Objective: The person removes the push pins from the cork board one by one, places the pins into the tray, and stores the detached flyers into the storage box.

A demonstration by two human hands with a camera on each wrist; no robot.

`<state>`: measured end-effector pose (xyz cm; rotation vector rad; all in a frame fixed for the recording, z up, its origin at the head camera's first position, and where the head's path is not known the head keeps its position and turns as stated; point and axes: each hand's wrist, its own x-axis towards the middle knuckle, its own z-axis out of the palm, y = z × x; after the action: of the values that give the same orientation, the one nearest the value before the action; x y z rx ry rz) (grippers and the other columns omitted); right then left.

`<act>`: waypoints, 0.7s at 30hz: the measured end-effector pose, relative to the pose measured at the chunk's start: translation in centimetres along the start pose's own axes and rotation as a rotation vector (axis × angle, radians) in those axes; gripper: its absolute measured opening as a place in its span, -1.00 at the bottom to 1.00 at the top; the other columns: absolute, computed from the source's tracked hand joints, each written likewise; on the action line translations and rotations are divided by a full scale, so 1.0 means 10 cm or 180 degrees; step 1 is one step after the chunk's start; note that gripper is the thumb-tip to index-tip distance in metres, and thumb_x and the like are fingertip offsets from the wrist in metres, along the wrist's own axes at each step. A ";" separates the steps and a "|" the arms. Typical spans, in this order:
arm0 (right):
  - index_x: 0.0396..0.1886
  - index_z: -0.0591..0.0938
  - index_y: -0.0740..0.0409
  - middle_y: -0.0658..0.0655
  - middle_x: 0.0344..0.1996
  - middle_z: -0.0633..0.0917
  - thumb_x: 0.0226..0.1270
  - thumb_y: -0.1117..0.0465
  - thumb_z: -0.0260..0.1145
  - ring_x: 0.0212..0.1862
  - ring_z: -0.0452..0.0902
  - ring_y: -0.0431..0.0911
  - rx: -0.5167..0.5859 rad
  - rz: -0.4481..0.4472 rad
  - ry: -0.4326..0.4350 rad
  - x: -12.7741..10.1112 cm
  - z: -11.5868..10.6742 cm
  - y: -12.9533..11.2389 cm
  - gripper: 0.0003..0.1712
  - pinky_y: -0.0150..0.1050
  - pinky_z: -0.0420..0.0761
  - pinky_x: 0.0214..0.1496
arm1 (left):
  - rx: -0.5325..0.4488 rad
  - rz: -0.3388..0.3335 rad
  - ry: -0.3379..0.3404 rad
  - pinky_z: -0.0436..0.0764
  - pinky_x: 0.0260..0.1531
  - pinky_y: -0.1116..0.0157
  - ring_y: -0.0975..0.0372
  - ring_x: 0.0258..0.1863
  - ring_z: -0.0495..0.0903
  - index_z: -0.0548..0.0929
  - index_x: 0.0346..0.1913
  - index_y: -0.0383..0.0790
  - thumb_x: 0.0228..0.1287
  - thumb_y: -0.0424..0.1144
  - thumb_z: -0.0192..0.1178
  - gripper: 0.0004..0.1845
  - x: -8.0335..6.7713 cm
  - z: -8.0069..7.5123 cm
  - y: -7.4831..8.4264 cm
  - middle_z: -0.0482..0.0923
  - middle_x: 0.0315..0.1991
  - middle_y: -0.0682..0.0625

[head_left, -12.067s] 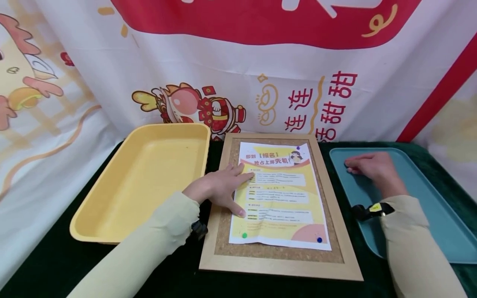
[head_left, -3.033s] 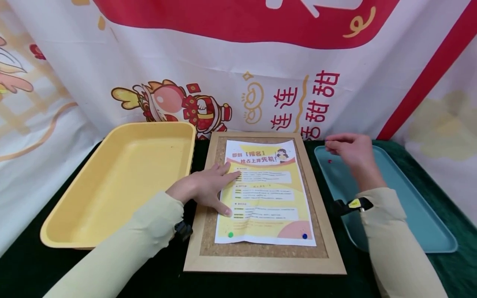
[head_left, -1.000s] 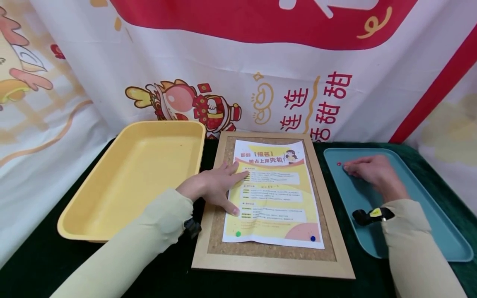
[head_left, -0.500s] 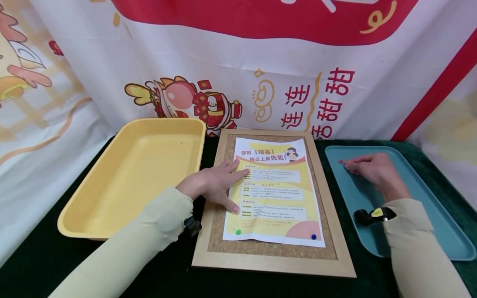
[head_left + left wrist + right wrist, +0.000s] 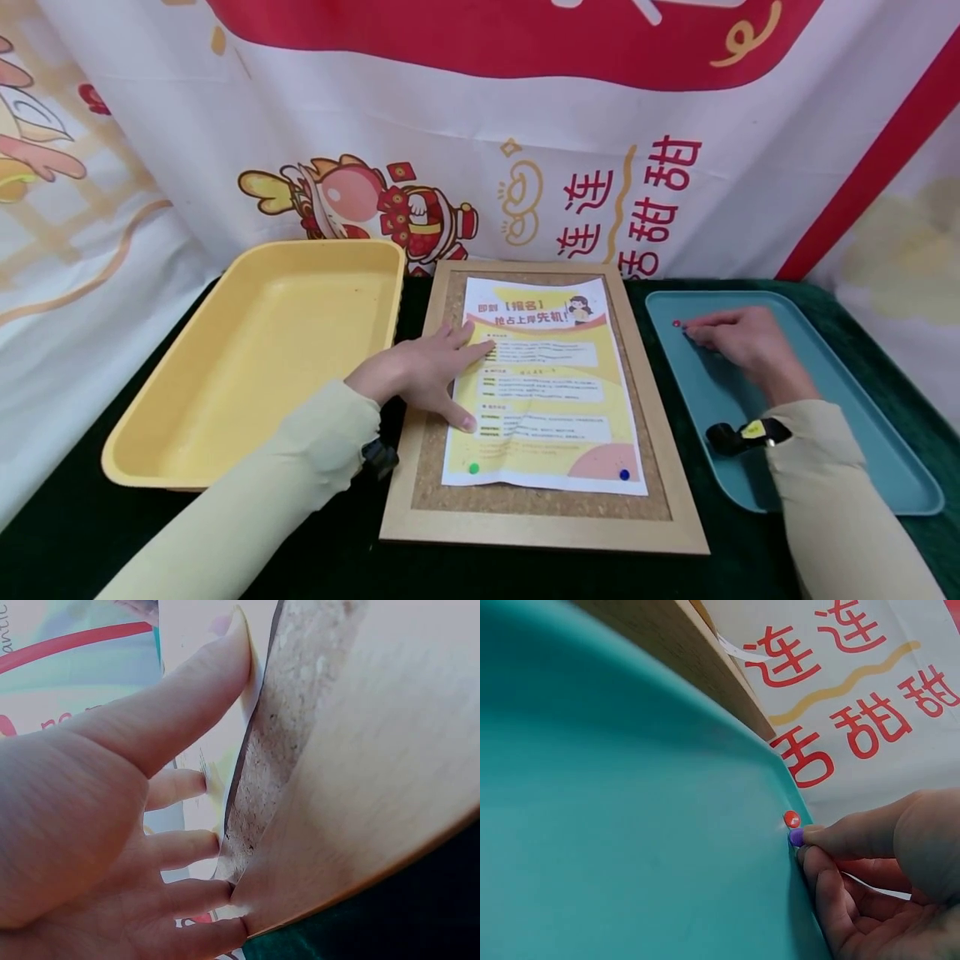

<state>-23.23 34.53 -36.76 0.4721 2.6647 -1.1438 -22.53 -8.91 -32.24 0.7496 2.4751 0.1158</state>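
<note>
Yellow plastic comes first on your left: a deep yellow tray (image 5: pixel 255 358) sitting on the dark green cloth of the bench (image 5: pixel 90 533). Just beside it lies the cork board (image 5: pixel 543 504) in its pale wooden frame, with a yellow and white flyer (image 5: pixel 543 392) on the cork. Your left hand (image 5: pixel 420 375) rests flat on the flyer's left edge, fingers straight and spread, the thumb lower down the sheet; the left wrist view shows the fingertips (image 5: pixel 217 844) pressing paper and cork. A green pin (image 5: pixel 473 468) and a blue pin (image 5: pixel 624 474) sit in the flyer's lower corners; the upper corners show no pins.

Further right, the teal tray (image 5: pixel 862 433) lies next to the frame. Your right hand (image 5: pixel 738 342) is at its far left corner, fingers curled, and in the right wrist view they pinch a purple pin (image 5: pixel 796 837) against the tray floor. A red pin (image 5: pixel 791 819) lies on the tray touching or just beside the purple one. Behind everything hangs a white and red banner (image 5: pixel 525 150).
</note>
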 end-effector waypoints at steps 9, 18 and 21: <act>0.49 0.54 0.18 0.38 0.40 0.54 0.68 -0.09 0.18 0.28 0.42 0.20 0.0048 0.0035 0.0003 -0.04 0.00 -0.05 -0.39 -0.04 0.52 0.15 | -0.0058 0.0015 0.0020 0.00 0.66 -0.23 -0.19 0.76 -0.33 -0.04 0.76 0.09 0.22 0.27 0.49 0.22 0.00 0.00 0.00 -0.36 0.78 -0.13; 0.46 0.56 0.17 0.38 0.32 0.60 0.65 -0.12 0.22 0.24 0.48 0.17 0.0067 -0.0358 0.0260 -0.14 0.05 -0.30 -0.39 -0.04 0.56 0.09 | 0.0012 0.0022 0.0014 0.00 0.68 -0.18 -0.19 0.76 -0.31 -0.03 0.76 0.08 0.21 0.28 0.48 0.22 -0.01 0.01 -0.01 -0.34 0.78 -0.14; 0.44 0.57 0.16 0.38 0.31 0.60 0.64 -0.13 0.24 0.24 0.48 0.19 -0.0020 -0.0474 0.0262 -0.23 0.09 -0.44 -0.39 -0.01 0.62 0.09 | 0.0034 0.0020 0.0011 -0.01 0.69 -0.17 -0.18 0.76 -0.32 -0.03 0.76 0.08 0.21 0.28 0.48 0.22 -0.01 0.00 0.00 -0.35 0.78 -0.14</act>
<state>-22.64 30.51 -33.74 0.3312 2.8147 -1.1795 -22.46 -8.95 -32.23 0.7621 2.4787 0.1065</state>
